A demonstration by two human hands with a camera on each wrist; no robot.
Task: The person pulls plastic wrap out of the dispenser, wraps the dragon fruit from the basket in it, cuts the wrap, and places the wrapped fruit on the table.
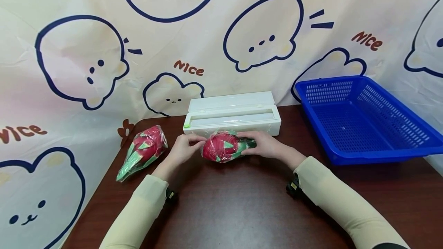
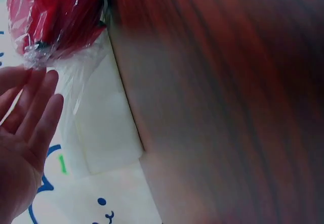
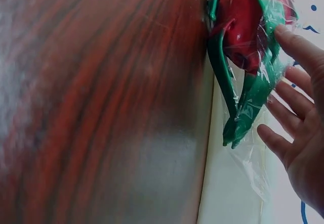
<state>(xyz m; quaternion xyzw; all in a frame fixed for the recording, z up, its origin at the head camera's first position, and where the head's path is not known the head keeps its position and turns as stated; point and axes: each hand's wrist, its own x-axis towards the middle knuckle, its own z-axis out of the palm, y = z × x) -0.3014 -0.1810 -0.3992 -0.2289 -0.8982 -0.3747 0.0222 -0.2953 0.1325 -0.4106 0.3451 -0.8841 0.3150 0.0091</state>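
Observation:
A red dragon fruit (image 1: 221,147) with green leaf tips, wrapped in clear plastic film, is between the two hands in the head view. My left hand (image 1: 184,146) pinches the gathered plastic wrap (image 2: 43,54) at the fruit's round red end. At the leafy green end, my right hand (image 1: 261,144) holds the fruit with thumb and fingers on either side. The right wrist view shows its fingertips against the film over the green leaves (image 3: 253,92), and loose film hangs past the tips.
Behind the fruit stands a white cling film dispenser (image 1: 277,126) with its lid raised. A second wrapped dragon fruit (image 1: 145,147) lies on the left of the brown table (image 1: 221,210). A blue perforated basket (image 1: 349,122) sits at the right. A printed cloth (image 1: 221,49) hangs behind.

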